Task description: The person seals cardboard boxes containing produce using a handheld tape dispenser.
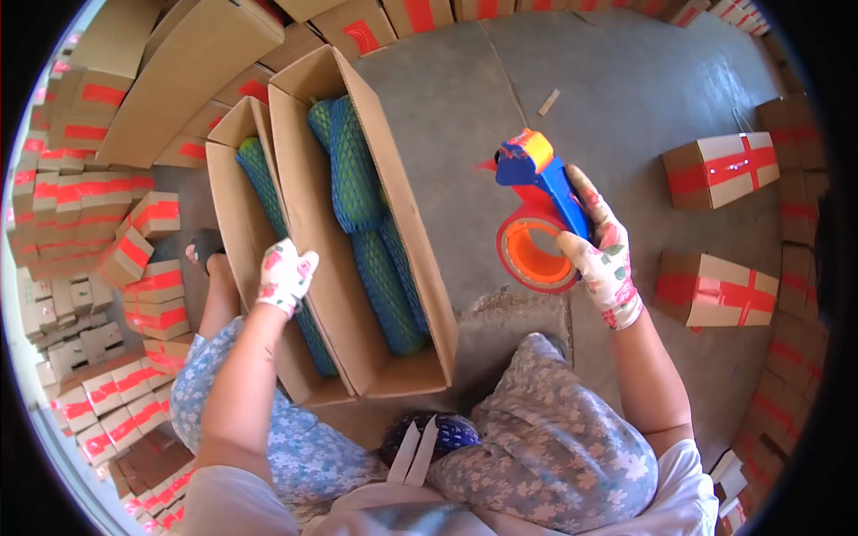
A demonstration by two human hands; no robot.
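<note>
My left hand [284, 277], in a white floral glove, is closed over the long edge where two open cardboard boxes meet. Inside the narrower left box [231, 192] lies a long green item in blue netting [261, 183]. The wider right box [393, 170] holds several long green items in blue netting [357, 183]. Raised to the right of the boxes, my right hand [605, 250] in a matching glove grips a blue tape dispenser [559, 189]. A roll of red tape on an orange core [503, 250] is mounted on it.
Red-taped cartons [719, 170] stand on the concrete floor [447, 98] at the right. Stacked cartons [98, 192] line the left side, and more run along the back. A small strip [549, 102] lies on the floor. My bent knees [536, 366] flank the near end.
</note>
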